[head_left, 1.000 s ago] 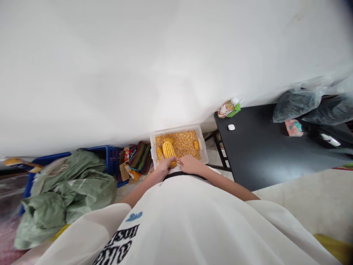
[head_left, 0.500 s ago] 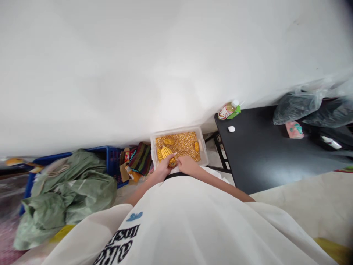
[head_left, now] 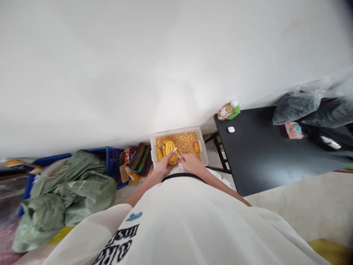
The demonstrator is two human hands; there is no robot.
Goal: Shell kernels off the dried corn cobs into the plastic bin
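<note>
My left hand (head_left: 163,165) is wrapped round a yellow ear of corn (head_left: 170,148), its butt end toward me. Close by that end, my right hand (head_left: 189,162) has its fingers pinched together; what they grip, if anything, is too small to tell. Both hands are over the near side of a clear plastic bin (head_left: 204,150). Loose corn kernels (head_left: 185,140) cover the inside of the bin. One ear lies at the bin's right (head_left: 196,147), and another ear (head_left: 159,155) shows at its left, partly hidden behind my left hand and the held corn.
To the right stands a black table (head_left: 256,154) with a bottle (head_left: 225,111), a small white case (head_left: 231,129), a pink packet (head_left: 293,130) and plastic bags (head_left: 296,105). On the left, a blue crate (head_left: 110,162) holds green cloth (head_left: 74,187). Folded striped fabric (head_left: 141,159) lies beside the bin.
The held ear has turned more upright in my left hand, its tip swinging to the right. My right hand has shifted slightly right, a little away from the left.
</note>
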